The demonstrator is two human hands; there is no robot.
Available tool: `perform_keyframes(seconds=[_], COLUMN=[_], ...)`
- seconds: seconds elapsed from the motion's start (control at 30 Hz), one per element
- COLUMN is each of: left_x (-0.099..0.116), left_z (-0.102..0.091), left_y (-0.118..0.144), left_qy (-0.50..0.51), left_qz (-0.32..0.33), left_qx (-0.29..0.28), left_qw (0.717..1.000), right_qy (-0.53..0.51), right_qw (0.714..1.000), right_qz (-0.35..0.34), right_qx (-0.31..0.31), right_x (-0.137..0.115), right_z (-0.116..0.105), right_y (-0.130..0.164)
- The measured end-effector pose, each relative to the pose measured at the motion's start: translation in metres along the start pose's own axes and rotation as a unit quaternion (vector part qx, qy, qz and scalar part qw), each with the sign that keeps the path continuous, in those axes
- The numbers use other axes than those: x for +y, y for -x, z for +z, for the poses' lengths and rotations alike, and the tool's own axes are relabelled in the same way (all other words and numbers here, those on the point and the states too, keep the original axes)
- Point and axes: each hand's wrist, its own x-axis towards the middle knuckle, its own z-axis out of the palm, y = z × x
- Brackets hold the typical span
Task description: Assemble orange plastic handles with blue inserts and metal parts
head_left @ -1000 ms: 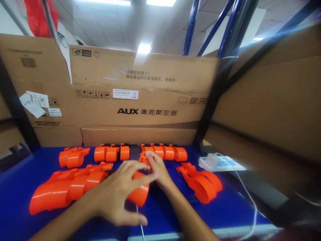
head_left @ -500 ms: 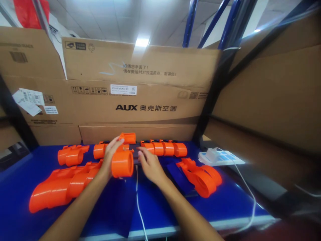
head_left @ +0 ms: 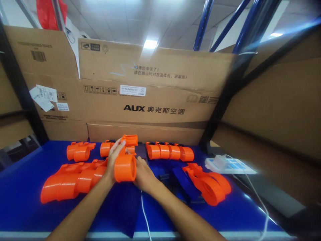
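I see blue table (head_left: 22,174), brown cardboard (head_left: 155,130) upright along its back edge, side panel (head_left: 281,110) and dark post (head_left: 222,103) at right. Beyond: blue posts (head_left: 203,25), pale ceiling (head_left: 112,23), bright lamp (head_left: 150,44).

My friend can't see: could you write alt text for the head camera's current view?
A person's left hand holds an orange plastic part with a ring-shaped end, the right hand beside it, above a blue tabletop. Similar orange parts lie grouped either side, with a white power strip at right and an AUX-printed cardboard panel behind.
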Motion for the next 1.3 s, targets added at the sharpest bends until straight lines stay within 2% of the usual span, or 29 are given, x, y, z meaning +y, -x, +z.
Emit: perform_keyframes(seconds=[0.17, 0.27, 0.37, 0.43, 0.5, 0.57, 0.63, 0.77, 1.3], left_x=[-0.007, -0.009, -0.009, -0.009, -0.010, -0.013, -0.016, -0.023, -0.013], left_z=[0.006, 0.007, 0.010, 0.014, 0.016, 0.016, 0.014, 0.010, 0.011], left_y=[0.009, 0.011, 0.013, 0.015, 0.016, 0.016, 0.015, 0.012, 0.014], left_qy=[-0.029, -0.057, -0.085, -0.100, -0.112, -0.122, -0.130, -0.135, -0.159], left_qz=[0.030, 0.042, 0.052, 0.055, 0.047, 0.032, 0.029, 0.031, 0.002], left_qx=[-0.018, -0.024, -0.031, -0.040, -0.048, -0.055, -0.059, -0.060, -0.070], left_qw=[0.999, 0.997, 0.995, 0.993, 0.991, 0.991, 0.989, 0.989, 0.985], right_qy=[-0.053, -0.155, -0.324, -0.429, -0.483, -0.499, -0.510, -0.516, -0.476], right_qw=[0.997, 0.979, 0.922, 0.870, 0.831, 0.809, 0.798, 0.790, 0.825], right_qz=[0.013, 0.071, 0.143, 0.160, 0.162, 0.170, 0.180, 0.197, 0.172], right_qx=[0.047, 0.115, 0.158, 0.185, 0.225, 0.259, 0.267, 0.265, 0.253], right_x=[0.007, 0.021, 0.037, 0.044, 0.048, 0.048, 0.047, 0.047, 0.055], right_z=[-0.017, -0.030, -0.043, -0.051, -0.059, -0.064, -0.067, -0.068, -0.070], right_y=[0.007, 0.012, 0.016, 0.017, 0.017, 0.016, 0.016, 0.017, 0.021])
